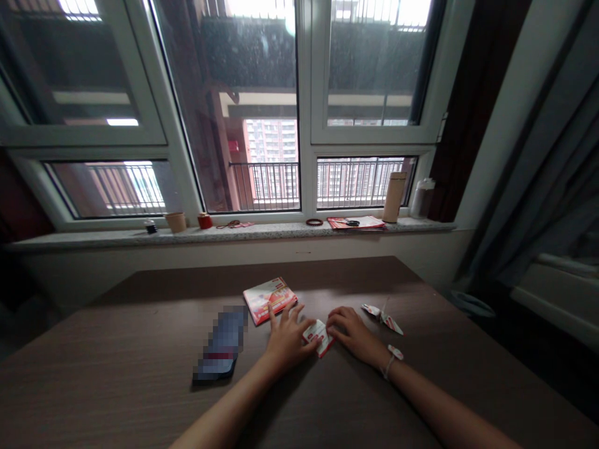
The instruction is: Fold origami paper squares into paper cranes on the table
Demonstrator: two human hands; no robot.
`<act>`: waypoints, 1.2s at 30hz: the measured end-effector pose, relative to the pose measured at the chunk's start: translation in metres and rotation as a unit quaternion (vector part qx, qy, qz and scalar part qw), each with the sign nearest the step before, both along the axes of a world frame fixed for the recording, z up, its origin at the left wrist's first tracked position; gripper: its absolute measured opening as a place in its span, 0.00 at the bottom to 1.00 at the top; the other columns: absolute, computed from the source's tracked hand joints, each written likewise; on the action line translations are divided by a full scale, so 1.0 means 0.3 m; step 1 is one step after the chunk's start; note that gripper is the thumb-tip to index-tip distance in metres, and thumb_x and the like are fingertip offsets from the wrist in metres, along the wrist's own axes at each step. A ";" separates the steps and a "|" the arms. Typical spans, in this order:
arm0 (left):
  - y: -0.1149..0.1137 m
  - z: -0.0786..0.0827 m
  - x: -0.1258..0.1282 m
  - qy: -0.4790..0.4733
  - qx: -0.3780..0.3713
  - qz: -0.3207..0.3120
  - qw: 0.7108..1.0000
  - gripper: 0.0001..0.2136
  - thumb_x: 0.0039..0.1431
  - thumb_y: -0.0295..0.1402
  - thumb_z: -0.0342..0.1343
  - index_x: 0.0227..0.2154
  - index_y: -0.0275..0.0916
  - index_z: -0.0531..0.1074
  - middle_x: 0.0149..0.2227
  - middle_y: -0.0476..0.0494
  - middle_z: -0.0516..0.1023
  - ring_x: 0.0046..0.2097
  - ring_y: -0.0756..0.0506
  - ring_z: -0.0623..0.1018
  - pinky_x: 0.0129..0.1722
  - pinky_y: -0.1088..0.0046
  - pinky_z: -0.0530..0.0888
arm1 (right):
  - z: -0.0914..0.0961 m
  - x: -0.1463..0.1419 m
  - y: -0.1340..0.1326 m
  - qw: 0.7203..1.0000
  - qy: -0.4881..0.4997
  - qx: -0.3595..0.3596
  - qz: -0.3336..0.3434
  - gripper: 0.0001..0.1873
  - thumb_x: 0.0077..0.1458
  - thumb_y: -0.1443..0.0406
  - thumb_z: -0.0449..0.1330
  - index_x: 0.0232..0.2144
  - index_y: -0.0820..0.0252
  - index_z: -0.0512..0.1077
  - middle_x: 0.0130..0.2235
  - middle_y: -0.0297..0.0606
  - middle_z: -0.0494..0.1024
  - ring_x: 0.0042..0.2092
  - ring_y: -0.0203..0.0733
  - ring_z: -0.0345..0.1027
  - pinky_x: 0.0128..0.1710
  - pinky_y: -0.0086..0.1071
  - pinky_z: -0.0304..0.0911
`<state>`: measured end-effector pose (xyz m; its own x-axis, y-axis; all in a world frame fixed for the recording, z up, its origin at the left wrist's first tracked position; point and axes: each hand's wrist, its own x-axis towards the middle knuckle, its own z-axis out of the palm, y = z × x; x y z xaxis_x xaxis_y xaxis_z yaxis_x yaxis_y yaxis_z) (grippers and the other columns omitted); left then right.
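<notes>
A small folded paper point(319, 335), white with red print, lies on the table between my hands. My left hand point(287, 337) holds its left side down with thumb and index finger, while the other fingers spread away to the left. The curled fingers of my right hand point(353, 333) grip its right edge; the fingertips are partly hidden. To the right of my right hand sits a folded paper piece with wing-like points point(384, 319), resembling an origami crane. Beyond my left hand is a stack of red and white printed paper point(269, 299).
A dark phone-like object point(222, 343), pixelated, lies left on the brown table point(140, 330). Along the windowsill point(281, 231) stand a paper cup point(176, 222), a red spool point(204, 221), a bracelet point(314, 222), scissors point(352, 222) on papers, a tan flask point(394, 197) and a pale bottle point(422, 198).
</notes>
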<state>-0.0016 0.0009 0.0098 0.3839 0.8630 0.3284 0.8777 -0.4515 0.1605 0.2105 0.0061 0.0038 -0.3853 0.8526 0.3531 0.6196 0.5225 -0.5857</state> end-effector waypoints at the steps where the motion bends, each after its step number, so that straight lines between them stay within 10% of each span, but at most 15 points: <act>1: 0.000 -0.001 -0.001 -0.004 0.006 -0.004 1.000 0.19 0.56 0.54 0.51 0.46 0.55 0.73 0.60 0.46 0.65 0.63 0.34 0.57 0.58 0.37 0.25 | 0.001 -0.006 -0.001 1.000 -0.019 0.004 -0.006 0.10 0.60 0.58 0.54 0.37 0.54 0.73 0.45 0.38 0.70 0.51 0.43 0.61 0.54 0.38 0.56; 36: 0.017 -0.011 -0.038 0.012 -0.119 -0.029 0.992 0.30 0.46 0.52 0.60 0.54 0.55 0.67 0.64 0.41 0.57 0.65 0.30 0.51 0.57 0.33 0.34 | -0.021 -0.090 -0.002 0.984 -0.119 0.083 -0.099 0.07 0.61 0.63 0.52 0.38 0.54 0.69 0.44 0.40 0.70 0.48 0.45 0.61 0.49 0.38 0.56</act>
<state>-0.0131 0.0061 0.0065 0.4404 0.8913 0.1082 0.8562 -0.4532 0.2482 0.1836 0.0055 -0.0025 -0.3065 0.8573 0.4136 0.8285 0.4542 -0.3276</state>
